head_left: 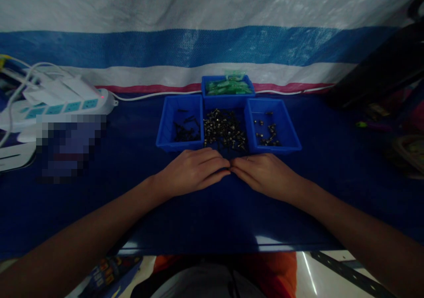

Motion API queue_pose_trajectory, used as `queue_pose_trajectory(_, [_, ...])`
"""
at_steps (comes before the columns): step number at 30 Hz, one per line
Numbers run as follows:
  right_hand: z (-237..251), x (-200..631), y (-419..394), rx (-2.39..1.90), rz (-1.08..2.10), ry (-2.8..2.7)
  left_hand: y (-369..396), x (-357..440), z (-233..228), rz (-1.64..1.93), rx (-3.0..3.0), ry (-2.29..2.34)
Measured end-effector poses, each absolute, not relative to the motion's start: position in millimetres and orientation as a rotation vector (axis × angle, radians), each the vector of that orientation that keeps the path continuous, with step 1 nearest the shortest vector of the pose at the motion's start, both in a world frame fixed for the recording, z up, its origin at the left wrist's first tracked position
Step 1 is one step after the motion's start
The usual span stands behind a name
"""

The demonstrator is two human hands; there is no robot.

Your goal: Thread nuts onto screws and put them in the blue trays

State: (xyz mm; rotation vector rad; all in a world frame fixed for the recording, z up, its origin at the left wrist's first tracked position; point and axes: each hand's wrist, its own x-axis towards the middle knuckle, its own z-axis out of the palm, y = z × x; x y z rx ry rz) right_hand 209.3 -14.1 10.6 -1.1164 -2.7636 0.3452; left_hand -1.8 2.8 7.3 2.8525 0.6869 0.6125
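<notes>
Dark blue cloth covers the counter (324, 192) where we sit, with a striped tarp (212, 46) hanging behind it. Our two hands lie flat on the cloth, palms down, fingertips meeting in the middle. We see our left hand (194, 170) with fingers together and stretched out, its grip loose and holding nothing we can make out. Our right hand (265, 174) mirrors it, fingers also extended; whether a small part sits pinched where the fingertips touch, we cannot tell.

Just beyond our fingertips lies a loose pile of screws (224, 130), small and dark with pale glints, spread on the cloth between two trays. We find the left tray (168, 130), blue, just beside the pile, with a few dark parts in it. We find the right tray (288, 132), also blue, on the other side, holding a handful of small parts. Behind the pile stands the back tray (228, 98), filled with green packets (228, 85).

Farther to our left rests a white power strip (62, 105) with plugs in it and a red light showing, its cable (149, 95) running along the foot of the tarp. A blurred patch lies in front of it. Dark, unclear objects sit at the far right.
</notes>
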Motion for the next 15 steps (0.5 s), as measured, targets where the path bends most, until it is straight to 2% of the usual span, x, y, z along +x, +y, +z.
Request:
queue_pose_trajectory(9, [8.6, 209.9, -13.8, -1.104, 0.394, -2.739, 2.5, -4.4, 4.4, 0.614, 2.931, 0.583])
queue_pose_trajectory(15, [10.3, 209.3, -13.9, -1.134, 0.283, -2.752, 4.1, -5.4, 3.7, 0.663, 2.94, 0.649])
